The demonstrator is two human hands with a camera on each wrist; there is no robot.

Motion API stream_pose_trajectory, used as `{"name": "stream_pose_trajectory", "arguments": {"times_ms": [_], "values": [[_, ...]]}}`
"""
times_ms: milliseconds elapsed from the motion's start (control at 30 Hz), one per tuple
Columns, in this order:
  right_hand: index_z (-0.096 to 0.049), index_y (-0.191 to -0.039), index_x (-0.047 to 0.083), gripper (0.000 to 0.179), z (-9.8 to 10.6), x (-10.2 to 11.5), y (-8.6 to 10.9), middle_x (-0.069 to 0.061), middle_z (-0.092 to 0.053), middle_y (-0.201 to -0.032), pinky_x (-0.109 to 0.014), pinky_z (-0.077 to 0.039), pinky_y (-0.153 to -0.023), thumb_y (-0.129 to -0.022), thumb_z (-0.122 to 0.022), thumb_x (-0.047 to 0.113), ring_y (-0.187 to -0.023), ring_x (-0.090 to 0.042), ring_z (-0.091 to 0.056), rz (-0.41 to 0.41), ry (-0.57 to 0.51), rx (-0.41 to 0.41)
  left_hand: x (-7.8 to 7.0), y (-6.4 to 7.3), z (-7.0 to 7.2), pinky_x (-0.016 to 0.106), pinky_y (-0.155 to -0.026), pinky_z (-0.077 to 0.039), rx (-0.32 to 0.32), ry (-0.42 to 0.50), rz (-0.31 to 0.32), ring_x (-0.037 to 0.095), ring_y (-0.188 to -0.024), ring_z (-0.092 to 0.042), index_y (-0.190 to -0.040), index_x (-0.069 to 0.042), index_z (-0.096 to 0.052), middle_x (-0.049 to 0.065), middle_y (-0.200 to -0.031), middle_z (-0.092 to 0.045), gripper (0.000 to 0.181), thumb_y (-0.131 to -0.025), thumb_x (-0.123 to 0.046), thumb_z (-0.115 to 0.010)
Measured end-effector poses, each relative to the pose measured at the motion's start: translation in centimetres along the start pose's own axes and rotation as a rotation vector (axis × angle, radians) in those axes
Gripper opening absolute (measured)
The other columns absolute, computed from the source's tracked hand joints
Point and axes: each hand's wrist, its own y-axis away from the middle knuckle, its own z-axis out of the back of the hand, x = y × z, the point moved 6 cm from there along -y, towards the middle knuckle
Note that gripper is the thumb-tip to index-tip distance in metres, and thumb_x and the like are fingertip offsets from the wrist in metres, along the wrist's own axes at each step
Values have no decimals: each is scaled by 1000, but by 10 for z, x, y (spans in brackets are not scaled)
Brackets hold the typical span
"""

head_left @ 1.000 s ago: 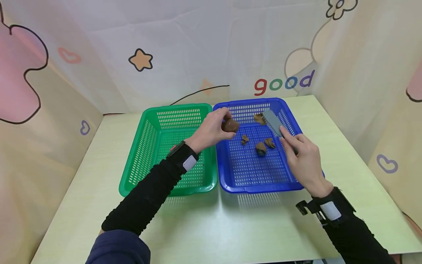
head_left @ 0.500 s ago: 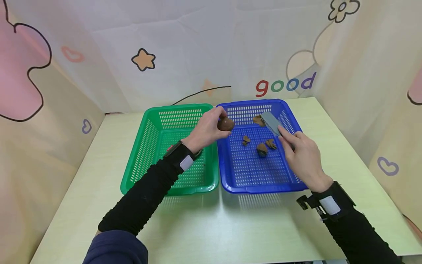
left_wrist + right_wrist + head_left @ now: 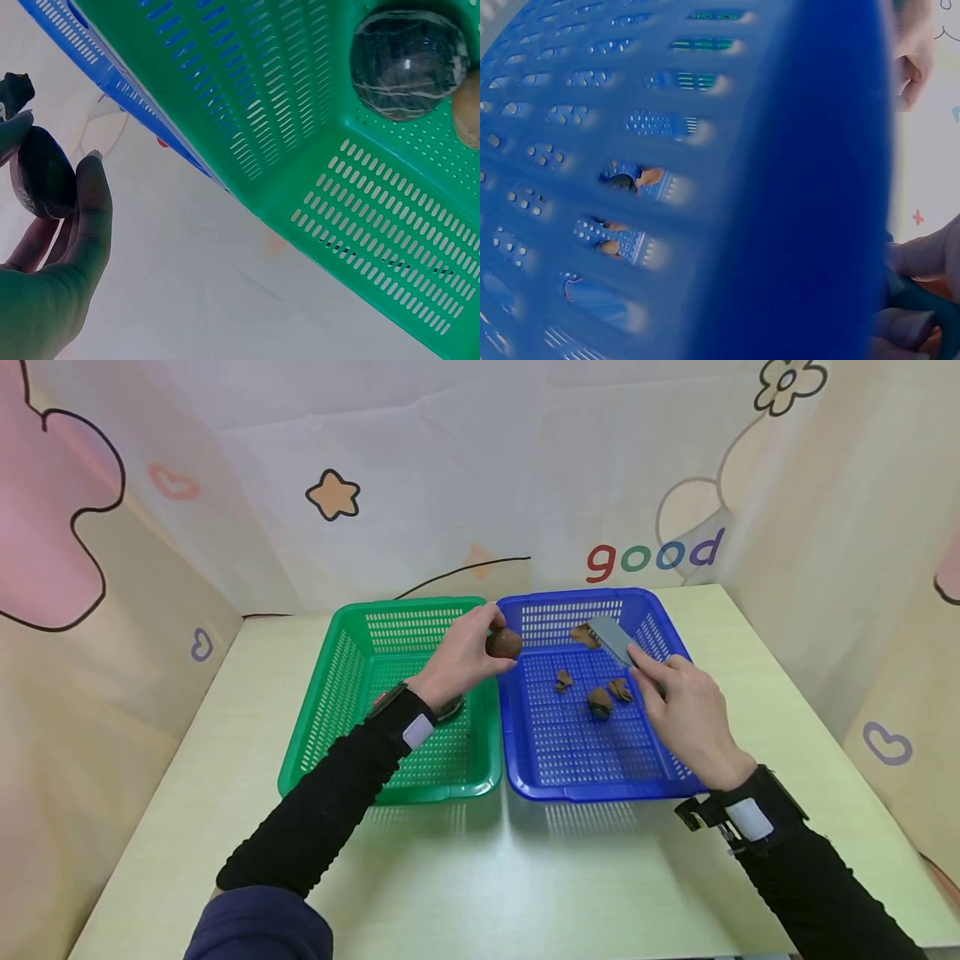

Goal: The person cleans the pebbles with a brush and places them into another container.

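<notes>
My left hand (image 3: 459, 658) pinches a smooth brown stone (image 3: 503, 643) between thumb and fingers, above the border between the two baskets. The same stone (image 3: 43, 174) looks dark in the left wrist view. Over the right side of the blue basket (image 3: 600, 793), my right hand (image 3: 688, 714) grips a grey brush (image 3: 612, 637) with short bristles along its left edge. Brown, clay-like pieces lie in that basket, one of them (image 3: 584, 636) partly behind the brush. A stone partly coated in brown (image 3: 599, 702) sits near its middle.
Left of the blue basket stands a green basket (image 3: 442, 793). Inside it, the left wrist view shows a dark veined stone (image 3: 409, 64) and a tan stone (image 3: 469, 109) at the frame's edge. Both baskets rest on a pale table (image 3: 480, 885) before a printed curtain.
My left hand has moved left with the stone, from over the blue basket's edge toward the green one. The right hand and brush have barely shifted.
</notes>
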Motion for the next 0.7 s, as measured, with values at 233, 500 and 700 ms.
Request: {"name": "stream_pose_trajectory", "arguments": {"times_ms": [233,500,700], "values": [[-61,-129,4,36,-1,2,-1,-9,-47,-66,-21,-27,-44,-93,-62,11,-55,-15,-36,9,-6,5,8,3,3,30,-77,-51,-11,13,20,21,-93,-56,-106,-5,-52,10,-104,-59,37,-80,-14,-78],[-61,-129,5,36,-3,2,-1,-9,-46,-66,-22,-27,-45,-93,-62,12,-57,-16,-36,0,-6,14,17,8,6,32,-76,-50,-11,15,58,23,-93,-56,-107,-4,-53,12,-103,-61,38,-80,-13,-78],[-60,-130,6,36,-5,2,0,-8,-45,-66,-22,-26,-45,-94,-62,13,-57,-16,-36,-2,-13,23,24,11,8,33,-77,-49,-19,3,80,23,-93,-56,-107,-3,-53,12,-103,-61,37,-80,-13,-77]]}}
